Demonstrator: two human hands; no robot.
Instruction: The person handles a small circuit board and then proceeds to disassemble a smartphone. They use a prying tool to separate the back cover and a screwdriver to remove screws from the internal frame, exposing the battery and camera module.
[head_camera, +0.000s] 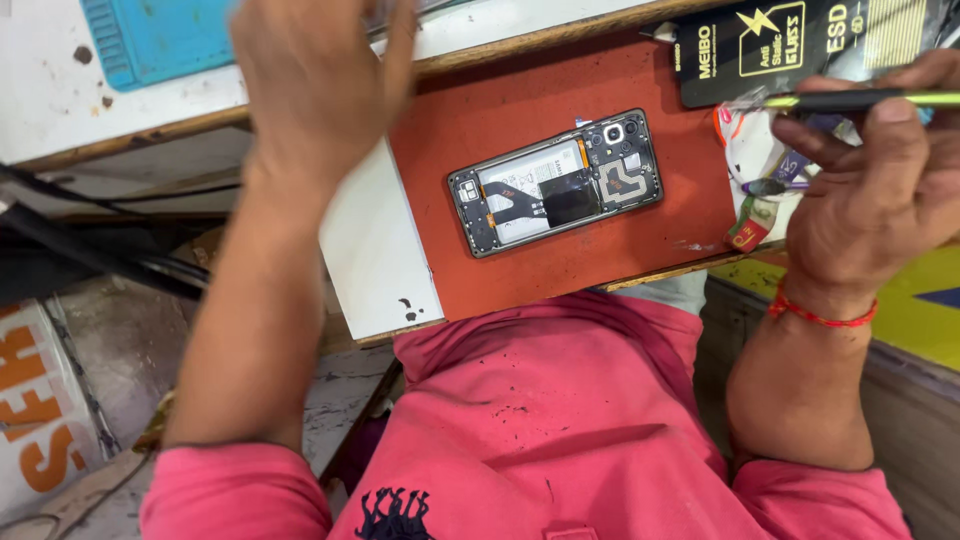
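- Opened phone lies back-off on the orange mat, battery and boards exposed, at the counter edge; neither hand touches it.
- My right hand hangs just right of it, grip pinched on a thin green-and-black tool.
- My left hand hovers above the counter's far left, fingers loose, holding nothing.
- I judge this a pause between steps inside the phone; the next move wants the tool tip brought down steadily.

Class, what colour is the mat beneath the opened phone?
Orange-red mat, clearest in the head view.
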